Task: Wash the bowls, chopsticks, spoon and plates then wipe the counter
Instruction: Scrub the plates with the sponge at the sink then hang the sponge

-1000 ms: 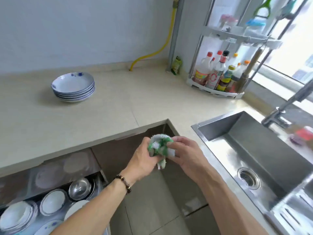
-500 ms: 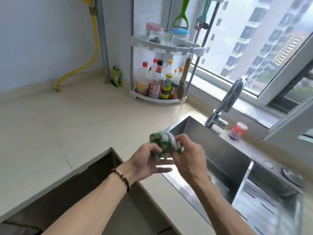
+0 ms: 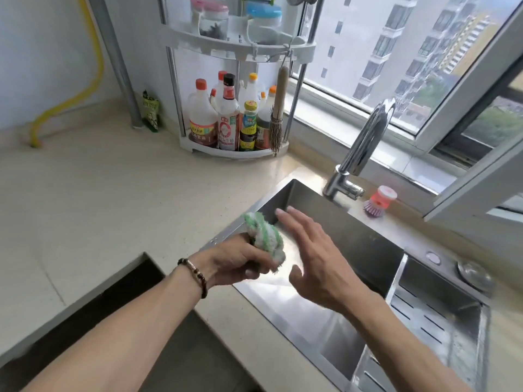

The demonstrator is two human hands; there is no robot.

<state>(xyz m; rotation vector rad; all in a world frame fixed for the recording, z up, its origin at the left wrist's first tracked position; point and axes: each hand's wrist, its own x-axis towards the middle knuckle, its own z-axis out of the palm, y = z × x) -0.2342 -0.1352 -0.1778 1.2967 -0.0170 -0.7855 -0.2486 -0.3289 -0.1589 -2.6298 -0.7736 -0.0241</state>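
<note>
The table (image 3: 119, 199) spreads pale and broad to my left, running up to the sink (image 3: 353, 244), whose basin looks bare of any dishes. No bowls, chopsticks, spoon or plates show anywhere in front of me, so I judge the washing finished and only the wiping left to do. The tap (image 3: 365, 142) stands behind the basin with no water running that I can see. In the corner sits the white rack (image 3: 243, 154) crowded with sauce bottles, and a small pink brush (image 3: 377, 203) rests on the ledge beside the tap.

My left hand (image 3: 237, 258) grips a bunched green-and-white cloth (image 3: 264, 236) over the sink's near edge, fingers curled tight around its lower part. My right hand (image 3: 314, 256) is spread flat just beside the cloth, fingers straight, holding nothing.

The sink's right compartment is cut off by the frame and partly blurred; the round metal thing on the rim there may be a strainer or a lid. Whether the cloth is wet I cannot tell.
</note>
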